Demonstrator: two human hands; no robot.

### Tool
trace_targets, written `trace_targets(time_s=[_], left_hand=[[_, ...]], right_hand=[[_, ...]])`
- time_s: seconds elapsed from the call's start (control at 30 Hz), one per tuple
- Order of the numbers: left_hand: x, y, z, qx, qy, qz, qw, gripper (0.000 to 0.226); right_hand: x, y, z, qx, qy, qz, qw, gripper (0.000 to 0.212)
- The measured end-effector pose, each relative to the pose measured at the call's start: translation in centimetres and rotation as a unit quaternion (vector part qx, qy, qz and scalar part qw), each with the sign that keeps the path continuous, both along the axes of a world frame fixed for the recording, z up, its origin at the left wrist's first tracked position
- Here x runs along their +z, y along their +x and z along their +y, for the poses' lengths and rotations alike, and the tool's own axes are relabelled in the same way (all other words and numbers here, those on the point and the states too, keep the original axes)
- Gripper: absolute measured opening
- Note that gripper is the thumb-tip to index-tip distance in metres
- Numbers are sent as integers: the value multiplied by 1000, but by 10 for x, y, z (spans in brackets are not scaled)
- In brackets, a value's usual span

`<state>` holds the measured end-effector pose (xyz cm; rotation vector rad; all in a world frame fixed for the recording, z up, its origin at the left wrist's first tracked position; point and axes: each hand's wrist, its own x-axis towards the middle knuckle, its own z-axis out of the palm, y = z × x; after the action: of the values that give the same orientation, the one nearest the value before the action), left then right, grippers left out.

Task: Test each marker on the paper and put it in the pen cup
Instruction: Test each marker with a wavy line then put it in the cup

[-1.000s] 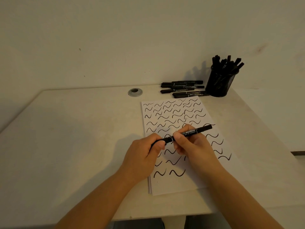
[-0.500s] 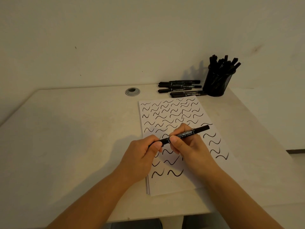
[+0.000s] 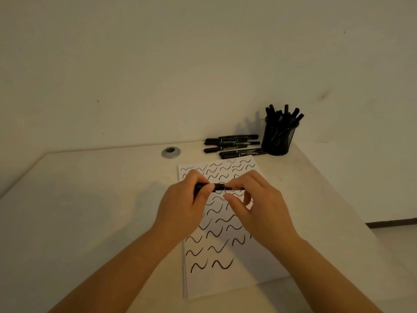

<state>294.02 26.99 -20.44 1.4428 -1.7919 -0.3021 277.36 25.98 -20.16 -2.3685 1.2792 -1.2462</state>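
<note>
Above the paper (image 3: 225, 231), well short of the pen cup (image 3: 279, 137), a marker (image 3: 216, 187) is pinched by left hand (image 3: 182, 206) and right hand (image 3: 259, 206); if jerked apart, it could be dropped

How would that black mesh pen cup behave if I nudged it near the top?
The pen cup is tall, narrow and crammed with markers sticking out above its rim, so it is probably top-heavy and could tip. Pushed low, it would more likely slide on the smooth desk.
</note>
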Motion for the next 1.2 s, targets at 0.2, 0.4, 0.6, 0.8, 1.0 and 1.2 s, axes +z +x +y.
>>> trace_targets(time_s=[0.2,0.4,0.6,0.8,1.0,1.2], left_hand=[[26,-30,-32,-55,-31,-105,992,12],[50,-41,-81,-77,-5,-42,996,18],[21,-37,-153,-30,112,-166,979,23],[-7,-31,-190,-21,99,-260,960,26],[-18,-30,-206,-23,101,-318,943,26],[-23,-28,-214,-22,99,-318,943,29]], right_hand=[[12,-21,-42,34,12,139,990,19],[34,-46,-92,21,108,48,993,12],[65,-76,-157,-23,188,-126,974,15],[82,-93,-205,-81,175,-265,945,21],[75,-100,-228,-121,148,-295,936,32],[65,-101,-232,-140,100,-166,971,39]])
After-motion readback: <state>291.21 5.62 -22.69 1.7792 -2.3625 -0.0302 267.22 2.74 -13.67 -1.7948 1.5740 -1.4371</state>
